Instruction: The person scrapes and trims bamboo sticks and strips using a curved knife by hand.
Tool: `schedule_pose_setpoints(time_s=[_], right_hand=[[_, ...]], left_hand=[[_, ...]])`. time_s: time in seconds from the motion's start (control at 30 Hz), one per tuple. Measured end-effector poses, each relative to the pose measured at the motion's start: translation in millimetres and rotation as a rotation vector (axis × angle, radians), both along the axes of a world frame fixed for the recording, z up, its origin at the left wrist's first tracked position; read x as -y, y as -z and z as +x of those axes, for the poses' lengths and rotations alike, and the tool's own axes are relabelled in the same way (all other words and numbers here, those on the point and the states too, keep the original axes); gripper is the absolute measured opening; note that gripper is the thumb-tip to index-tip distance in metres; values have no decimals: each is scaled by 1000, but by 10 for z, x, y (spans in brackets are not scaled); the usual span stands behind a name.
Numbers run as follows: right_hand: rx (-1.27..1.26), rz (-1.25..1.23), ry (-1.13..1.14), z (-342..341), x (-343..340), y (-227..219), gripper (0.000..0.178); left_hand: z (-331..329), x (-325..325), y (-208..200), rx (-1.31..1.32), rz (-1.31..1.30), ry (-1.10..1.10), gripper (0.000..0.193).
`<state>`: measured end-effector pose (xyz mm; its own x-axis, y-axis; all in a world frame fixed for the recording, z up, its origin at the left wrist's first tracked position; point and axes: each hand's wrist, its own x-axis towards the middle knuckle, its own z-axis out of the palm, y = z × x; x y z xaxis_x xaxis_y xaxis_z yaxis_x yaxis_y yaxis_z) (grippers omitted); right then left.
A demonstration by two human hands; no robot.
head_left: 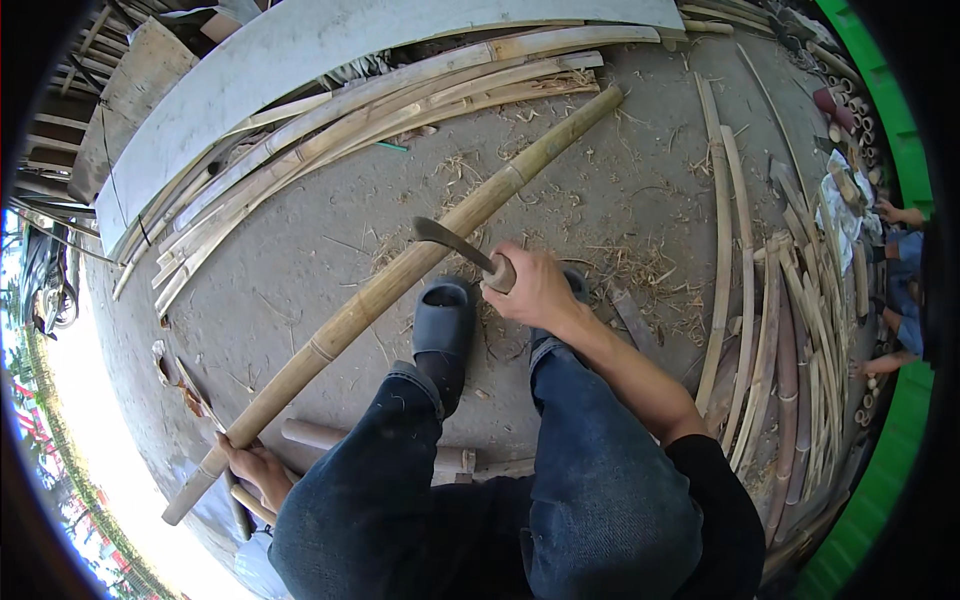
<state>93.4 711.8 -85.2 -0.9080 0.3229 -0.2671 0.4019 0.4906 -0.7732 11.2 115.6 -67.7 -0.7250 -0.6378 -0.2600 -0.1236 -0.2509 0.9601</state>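
A long bamboo pole (360, 308) slants across the ground in front of me, from the near left up to the far right. My left hand (258, 470) is closed around its near end. In my right hand (535, 290) is a knife with a dark curved blade (450, 240) and a round wooden handle (500, 273). The blade passes over the middle of the pole; whether it touches cannot be made out. My feet, in dark clogs (443, 320), rest just on the near side of the pole.
Split bamboo strips (430, 105) lie along a pale board (190, 150) at the far side. More strips (730, 250) lie at the right, with shavings (635, 265) scattered near my feet. A short bamboo piece (450, 460) lies beneath my legs. Another person's arm (900, 213) shows at the far right.
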Motion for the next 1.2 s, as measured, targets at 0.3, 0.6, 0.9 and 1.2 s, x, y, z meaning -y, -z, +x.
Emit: schedule_pose_setpoints(time_s=[0.3, 0.6, 0.9, 1.2], right_hand=[[259, 313, 397, -197, -1582, 1001, 40], [173, 255, -125, -235, -516, 442, 44], [296, 408, 238, 869, -1109, 609, 64], [457, 121, 158, 1235, -441, -5, 55]], left_hand=[[189, -69, 252, 70, -136, -160, 55], [488, -339, 403, 147, -82, -58, 60], [594, -1413, 721, 113, 610, -94, 54], [593, -2879, 1122, 307, 594, 536, 55]])
